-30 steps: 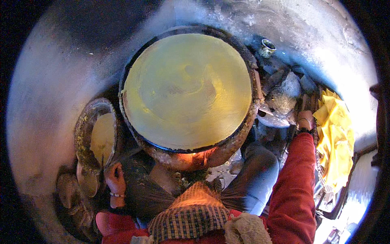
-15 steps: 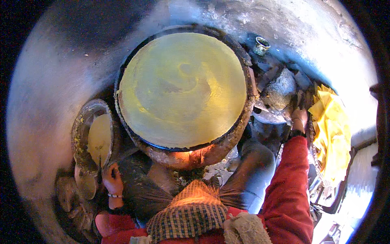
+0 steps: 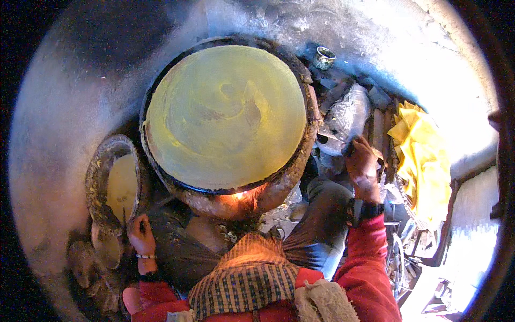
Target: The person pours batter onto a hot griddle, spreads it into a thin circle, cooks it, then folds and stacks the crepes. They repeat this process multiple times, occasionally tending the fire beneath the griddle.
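Note:
Pale yellow batter (image 3: 225,123) lies spread in a wide round sheet with swirl marks, nearly filling the large dark-rimmed griddle (image 3: 315,115). My right hand (image 3: 362,163) is closed, beside a silvery, crumpled-looking long thing (image 3: 348,110) right of the griddle. Something dark shows at its fingers; whether it belongs to the silvery thing, I cannot tell. At the left, my left hand (image 3: 141,236) rests with curled fingers by a batter-crusted bowl (image 3: 96,177) of pale batter (image 3: 122,185). A thin dark handle stands in that batter, close to my fingers; what they hold is hidden.
Flames (image 3: 239,195) glow under the griddle's front edge, near my knees. A small cup (image 3: 324,57) stands by the back wall. Folded yellow sheets (image 3: 424,155) are piled at the right. A smaller bowl (image 3: 107,246) sits below the batter bowl. Soot-stained walls curve around.
My right hand has moved left and nearer the griddle, from beside the yellow pile to the silvery thing, whose visible shape now looks longer. The view has shifted slightly; my left hand keeps its place.

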